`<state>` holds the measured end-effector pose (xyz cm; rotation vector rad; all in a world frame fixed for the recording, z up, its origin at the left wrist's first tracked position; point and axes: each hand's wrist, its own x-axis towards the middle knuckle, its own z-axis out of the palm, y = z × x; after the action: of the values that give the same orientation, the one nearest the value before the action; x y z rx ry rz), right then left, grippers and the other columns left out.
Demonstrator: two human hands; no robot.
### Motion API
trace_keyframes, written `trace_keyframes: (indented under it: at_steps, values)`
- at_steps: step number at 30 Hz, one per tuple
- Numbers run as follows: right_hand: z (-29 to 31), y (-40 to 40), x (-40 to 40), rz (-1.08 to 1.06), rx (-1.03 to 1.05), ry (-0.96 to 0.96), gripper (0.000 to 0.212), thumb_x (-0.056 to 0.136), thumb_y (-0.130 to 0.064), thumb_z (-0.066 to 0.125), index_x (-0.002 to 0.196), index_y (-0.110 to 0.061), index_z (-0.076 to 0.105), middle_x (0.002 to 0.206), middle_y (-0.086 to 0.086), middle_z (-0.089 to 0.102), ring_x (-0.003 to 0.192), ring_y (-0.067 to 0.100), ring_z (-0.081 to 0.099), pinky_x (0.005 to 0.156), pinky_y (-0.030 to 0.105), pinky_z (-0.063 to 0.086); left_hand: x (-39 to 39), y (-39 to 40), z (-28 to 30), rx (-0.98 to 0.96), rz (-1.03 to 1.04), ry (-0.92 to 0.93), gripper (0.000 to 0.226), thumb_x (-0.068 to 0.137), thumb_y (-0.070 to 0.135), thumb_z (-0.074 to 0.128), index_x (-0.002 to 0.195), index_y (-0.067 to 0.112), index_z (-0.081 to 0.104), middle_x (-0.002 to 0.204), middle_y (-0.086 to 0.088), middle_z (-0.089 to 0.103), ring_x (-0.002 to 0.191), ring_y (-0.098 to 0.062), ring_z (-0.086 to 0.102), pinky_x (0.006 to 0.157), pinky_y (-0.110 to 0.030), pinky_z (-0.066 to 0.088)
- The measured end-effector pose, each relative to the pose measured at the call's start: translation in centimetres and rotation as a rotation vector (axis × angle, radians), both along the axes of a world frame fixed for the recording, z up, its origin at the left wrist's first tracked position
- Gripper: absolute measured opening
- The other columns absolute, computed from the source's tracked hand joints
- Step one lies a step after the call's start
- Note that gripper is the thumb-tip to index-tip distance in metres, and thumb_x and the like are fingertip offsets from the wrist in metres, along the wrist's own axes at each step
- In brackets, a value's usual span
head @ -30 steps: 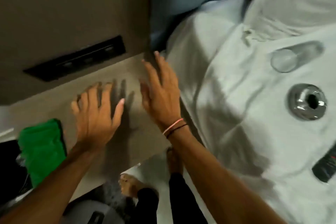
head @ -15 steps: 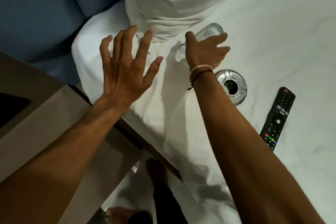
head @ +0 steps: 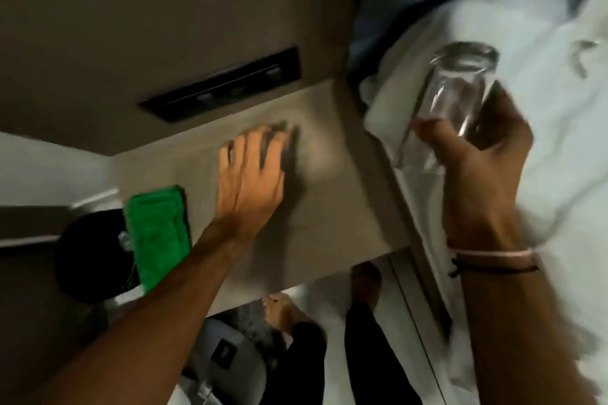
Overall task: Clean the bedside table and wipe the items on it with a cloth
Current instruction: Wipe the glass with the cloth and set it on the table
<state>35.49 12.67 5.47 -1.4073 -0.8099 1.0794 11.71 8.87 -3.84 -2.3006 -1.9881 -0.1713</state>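
The beige bedside table [head: 332, 207] fills the middle of the view. My left hand [head: 250, 181] lies flat on its top with the fingers spread and nothing in it. My right hand [head: 473, 154] grips a clear drinking glass [head: 454, 92], tilted in the air over the edge of the bed, just right of the table. A folded green cloth [head: 158, 233] rests on the table's left end, a short way left of my left forearm.
A dark switch panel [head: 223, 85] is set in the wall behind the table. White bedding [head: 543, 52] lies to the right. A black round object [head: 88, 256] sits left of the cloth. My bare feet [head: 279, 309] stand on the floor below the table.
My right hand has lifted the glass off the bed and carried it towards the table. The view swung back left to the table, and my left hand came down flat on its top.
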Motion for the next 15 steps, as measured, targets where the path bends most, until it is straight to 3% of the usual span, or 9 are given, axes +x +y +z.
trace_keyframes:
  at_steps: [3,6,9,11,13,15]
  values:
    - [-2.3,-2.0,-7.6,0.291,-0.218,0.454,0.04,0.079,-0.001,0.058,0.119,0.001,0.06,0.112,0.019,0.062,0.108,0.037,0.062,0.101,0.049,0.05,-8.7,-6.0,-1.3,-0.318,0.175,0.141,0.057,0.078,0.019,0.069,0.132,0.007,0.053,0.14,-0.027,0.05,0.119,-0.044,0.053,0.094,-0.052,0.046]
    - [-5.4,-4.6,-13.3,0.489,-0.479,0.859,0.042,0.085,-0.01,0.044,0.126,-0.007,0.053,0.133,0.026,0.057,0.126,0.039,0.058,0.108,0.046,0.048,-14.3,-10.2,-1.8,-0.563,0.346,0.17,0.073,0.073,0.023,0.075,0.14,0.014,0.048,0.152,-0.023,0.037,0.132,-0.043,0.042,0.102,-0.054,0.04]
    - [-8.2,-6.3,-17.6,0.568,-0.666,0.877,0.045,0.086,-0.017,0.049,0.131,-0.014,0.05,0.135,0.019,0.06,0.114,0.031,0.065,0.097,0.042,0.056,-18.3,-12.5,-3.4,-0.761,0.433,0.14,0.102,0.075,0.031,0.076,0.156,0.026,0.014,0.164,-0.016,0.014,0.147,-0.039,0.023,0.112,-0.054,0.033]
    - [-9.8,-7.0,-18.8,0.596,-0.708,0.859,0.049,0.084,-0.029,0.053,0.131,-0.019,0.048,0.135,0.016,0.059,0.105,0.027,0.067,0.089,0.039,0.059,-18.9,-12.8,-4.6,-0.867,0.424,0.089,0.115,0.077,0.031,0.077,0.157,0.028,-0.005,0.166,-0.016,-0.002,0.152,-0.039,0.01,0.115,-0.054,0.03]
    - [-11.1,-8.0,-19.7,0.625,-0.717,0.857,0.052,0.084,-0.037,0.056,0.132,-0.019,0.046,0.136,0.019,0.056,0.101,0.028,0.068,0.086,0.039,0.059,-19.1,-13.2,-5.4,-0.856,0.421,0.03,0.122,0.076,0.032,0.08,0.156,0.028,-0.011,0.166,-0.017,-0.007,0.152,-0.041,0.006,0.115,-0.055,0.032]
    - [-12.1,-8.6,-20.1,0.655,-0.729,0.867,0.057,0.083,-0.042,0.06,0.132,-0.017,0.046,0.129,0.019,0.061,0.098,0.027,0.07,0.085,0.039,0.059,-19.6,-13.5,-6.1,-0.787,0.422,0.023,0.122,0.072,0.035,0.083,0.157,0.026,-0.003,0.165,-0.019,0.001,0.15,-0.043,0.013,0.111,-0.055,0.039]
